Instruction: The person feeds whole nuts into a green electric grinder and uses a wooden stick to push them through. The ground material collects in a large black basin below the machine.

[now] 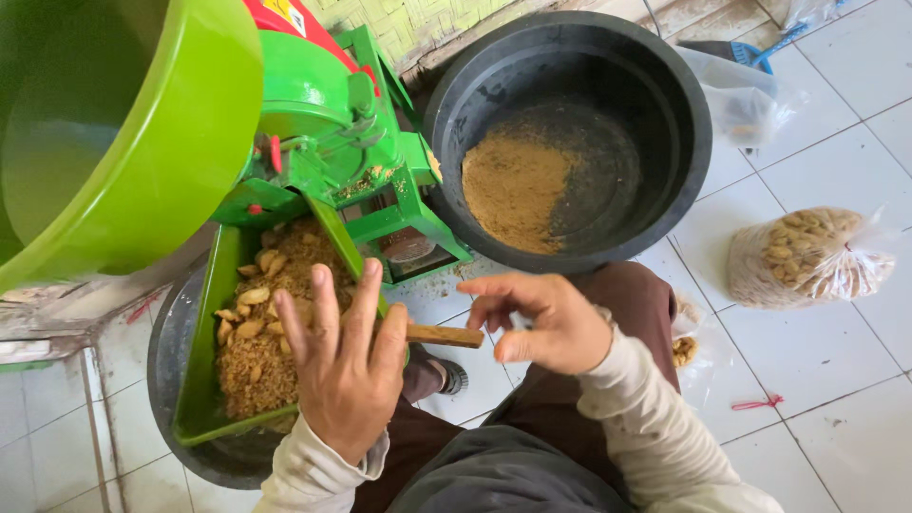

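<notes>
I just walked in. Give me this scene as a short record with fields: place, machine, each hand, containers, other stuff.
place: white tiled floor, seen from above
machine: green grinder with a green feed tray holding husks and peanuts
left hand: left hand spread open over the tray, a wooden stick showing from under it
right hand: right hand loosely curled, empty, above the stick's end
containers: black tub with brown ground meal; green basin at upper left
other: clear bag of peanuts
</notes>
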